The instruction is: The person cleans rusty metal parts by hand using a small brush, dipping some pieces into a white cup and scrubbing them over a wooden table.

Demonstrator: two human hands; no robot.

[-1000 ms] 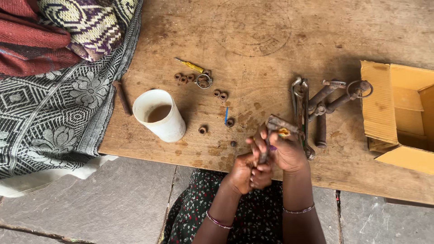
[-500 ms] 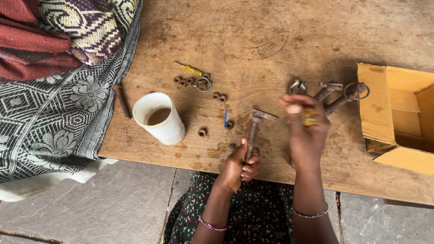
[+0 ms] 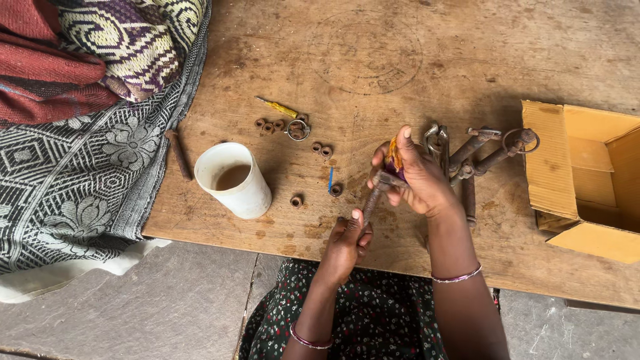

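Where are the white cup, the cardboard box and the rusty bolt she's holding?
white cup [image 3: 245, 193], head view, on its outer side wall.
cardboard box [image 3: 541, 167], head view, on its left flap.
rusty bolt [image 3: 371, 198], head view, on its shank between the hands.

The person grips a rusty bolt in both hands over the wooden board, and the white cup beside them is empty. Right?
Not quite. The head view shows the white cup holds brown liquid. The rest stands: left hand and right hand grip the rusty bolt over the wooden board.

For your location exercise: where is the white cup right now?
In the head view, the white cup stands on the wooden table, left of both hands, beside the patterned cloth.
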